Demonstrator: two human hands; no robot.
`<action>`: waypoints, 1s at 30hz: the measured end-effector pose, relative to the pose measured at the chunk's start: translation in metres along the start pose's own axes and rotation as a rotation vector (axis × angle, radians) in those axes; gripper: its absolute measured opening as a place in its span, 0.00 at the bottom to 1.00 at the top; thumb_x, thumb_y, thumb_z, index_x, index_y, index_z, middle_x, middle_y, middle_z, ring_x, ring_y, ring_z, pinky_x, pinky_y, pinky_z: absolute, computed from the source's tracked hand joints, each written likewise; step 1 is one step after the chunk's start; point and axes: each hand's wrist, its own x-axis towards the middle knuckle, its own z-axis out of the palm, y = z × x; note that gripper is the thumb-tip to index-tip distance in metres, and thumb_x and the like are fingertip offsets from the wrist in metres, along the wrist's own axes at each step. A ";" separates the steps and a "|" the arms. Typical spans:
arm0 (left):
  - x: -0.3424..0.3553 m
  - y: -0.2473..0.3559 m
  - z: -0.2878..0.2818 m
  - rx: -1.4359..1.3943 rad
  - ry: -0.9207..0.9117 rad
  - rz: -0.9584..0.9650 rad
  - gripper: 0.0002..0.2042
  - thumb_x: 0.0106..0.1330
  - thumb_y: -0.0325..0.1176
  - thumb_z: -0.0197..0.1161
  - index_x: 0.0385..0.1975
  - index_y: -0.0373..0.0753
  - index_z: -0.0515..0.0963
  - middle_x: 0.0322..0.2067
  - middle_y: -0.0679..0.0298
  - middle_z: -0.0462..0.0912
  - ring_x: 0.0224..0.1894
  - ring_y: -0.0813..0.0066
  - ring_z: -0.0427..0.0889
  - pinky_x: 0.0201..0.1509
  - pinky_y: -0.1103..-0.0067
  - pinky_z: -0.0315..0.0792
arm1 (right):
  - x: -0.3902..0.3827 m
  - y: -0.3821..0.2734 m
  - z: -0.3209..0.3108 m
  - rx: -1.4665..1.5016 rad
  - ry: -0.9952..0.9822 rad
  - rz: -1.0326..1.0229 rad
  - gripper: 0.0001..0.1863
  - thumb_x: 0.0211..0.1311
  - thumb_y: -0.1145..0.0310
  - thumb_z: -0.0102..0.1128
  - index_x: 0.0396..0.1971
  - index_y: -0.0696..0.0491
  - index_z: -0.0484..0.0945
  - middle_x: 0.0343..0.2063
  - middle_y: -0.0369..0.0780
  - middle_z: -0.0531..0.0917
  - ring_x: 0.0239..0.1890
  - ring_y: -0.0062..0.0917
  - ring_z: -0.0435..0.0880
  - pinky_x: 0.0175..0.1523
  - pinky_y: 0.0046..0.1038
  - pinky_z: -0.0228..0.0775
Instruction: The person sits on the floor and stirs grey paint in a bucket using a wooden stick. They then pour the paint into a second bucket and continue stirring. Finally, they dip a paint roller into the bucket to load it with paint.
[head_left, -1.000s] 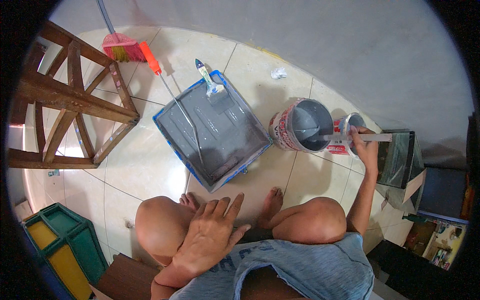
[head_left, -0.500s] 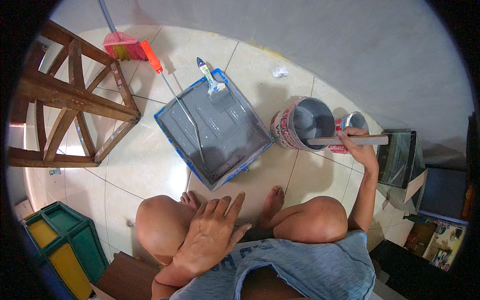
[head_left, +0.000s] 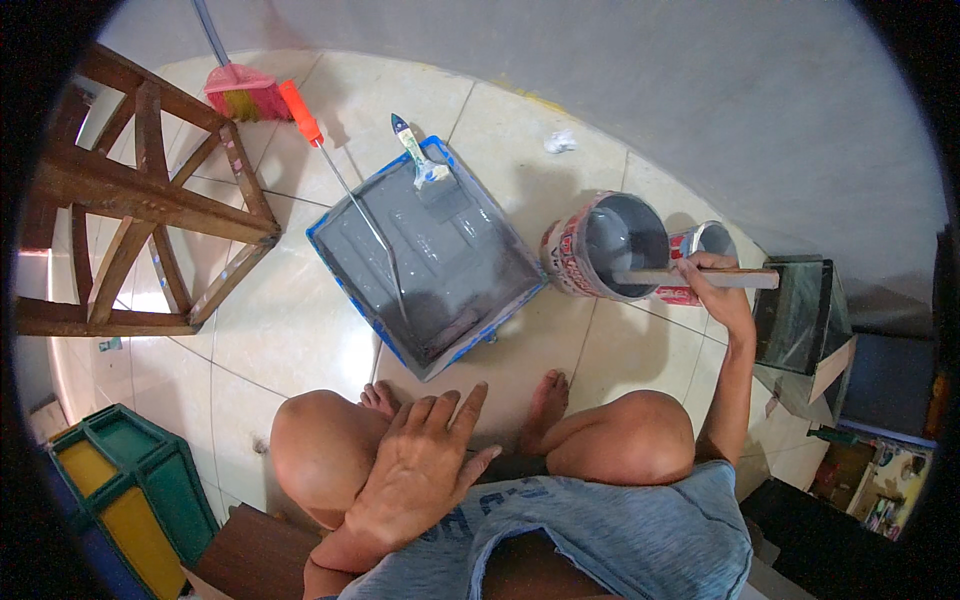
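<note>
My right hand (head_left: 712,290) grips a flat wooden stick (head_left: 745,278), whose left end reaches into a bucket of grey paint (head_left: 625,230). A smaller red-and-white can (head_left: 715,238) stands behind that hand. My left hand (head_left: 422,462) rests over my left knee, fingers stretched out and holding nothing. In front of me a blue-edged tray (head_left: 500,240) is coated in grey paint; a roller with an orange handle (head_left: 302,112) lies across it, and a paintbrush (head_left: 412,148) rests at its back corner.
A wooden frame (head_left: 150,210) stands at left, with a pink broom (head_left: 245,92) behind it. A green-and-yellow piece (head_left: 130,500) is at lower left. A glass-sided box (head_left: 795,315) and clutter (head_left: 890,480) lie at right. A grey wall (head_left: 720,100) curves behind a white scrap (head_left: 560,141).
Compared with a second ago, my right hand and the stick have shifted a little to the left, slightly further over the bucket's rim. My left hand has barely moved.
</note>
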 end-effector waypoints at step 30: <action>-0.001 0.000 -0.004 -0.024 -0.014 0.015 0.31 0.63 0.45 0.59 0.62 0.37 0.61 0.50 0.50 0.72 0.53 0.49 0.72 0.60 0.61 0.66 | 0.007 -0.005 0.000 -0.164 0.030 -0.129 0.14 0.58 0.60 0.64 0.28 0.57 0.84 0.21 0.38 0.81 0.25 0.20 0.79 0.24 0.23 0.68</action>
